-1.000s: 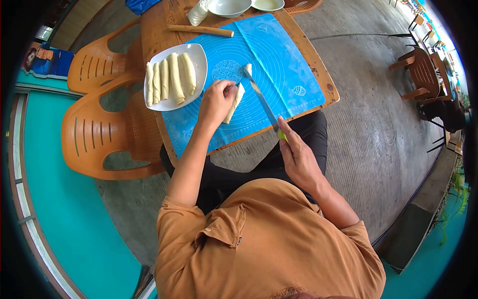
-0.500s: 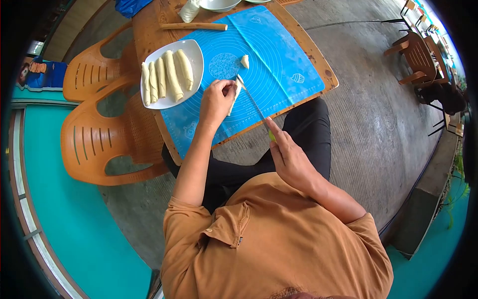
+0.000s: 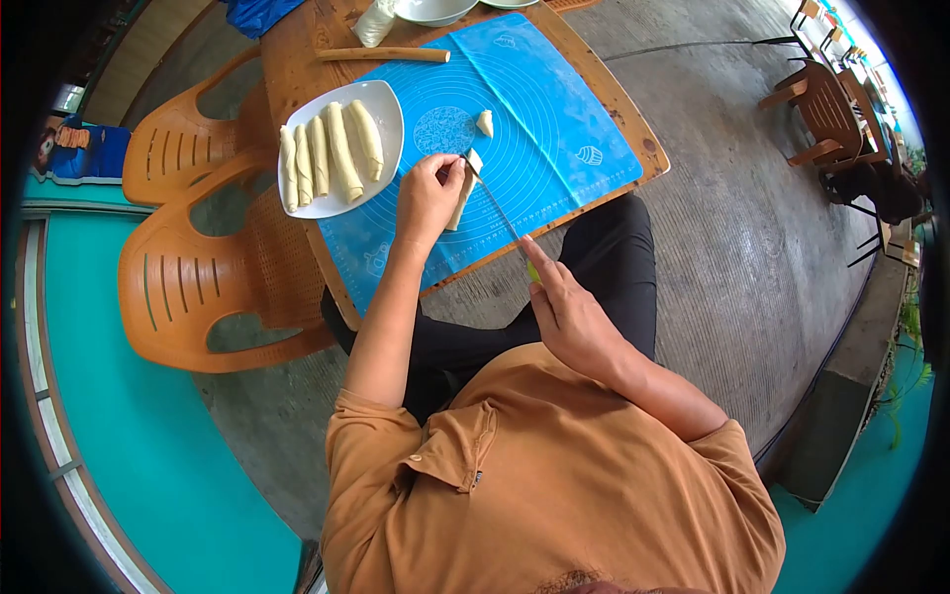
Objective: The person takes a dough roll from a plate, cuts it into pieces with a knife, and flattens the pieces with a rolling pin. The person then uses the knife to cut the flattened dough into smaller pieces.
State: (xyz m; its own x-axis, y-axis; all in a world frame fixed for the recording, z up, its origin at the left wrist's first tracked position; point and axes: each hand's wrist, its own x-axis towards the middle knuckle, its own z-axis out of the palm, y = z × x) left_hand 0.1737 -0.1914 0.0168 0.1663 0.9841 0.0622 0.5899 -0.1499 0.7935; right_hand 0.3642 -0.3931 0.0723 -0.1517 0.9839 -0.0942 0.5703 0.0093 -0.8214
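Note:
A pale dough roll (image 3: 459,208) lies on the blue pastry mat (image 3: 554,109). My left hand (image 3: 427,203) is closed at the roll's upper part, fingertips pinched beside the knife tip; their exact contact is partly hidden. The knife (image 3: 498,206) runs slantwise across the roll, with a bit of dough showing past the blade. Around its green handle, mostly covered, my right hand (image 3: 572,315) is closed, with the index finger laid along the top. A small cut dough piece (image 3: 485,123) sits farther up the mat.
Left of the mat, a white plate (image 3: 394,109) holds several dough rolls. A wooden rolling pin (image 3: 386,55) lies behind it, near a plastic bag (image 3: 374,24) and a white bowl (image 3: 435,10). Orange chairs (image 3: 198,287) stand against the table's left side.
The knife blade has shifted slightly left and toward me along the roll, and more dough shows beyond it. My right hand moved a little left with it; my left hand stays nearly in place.

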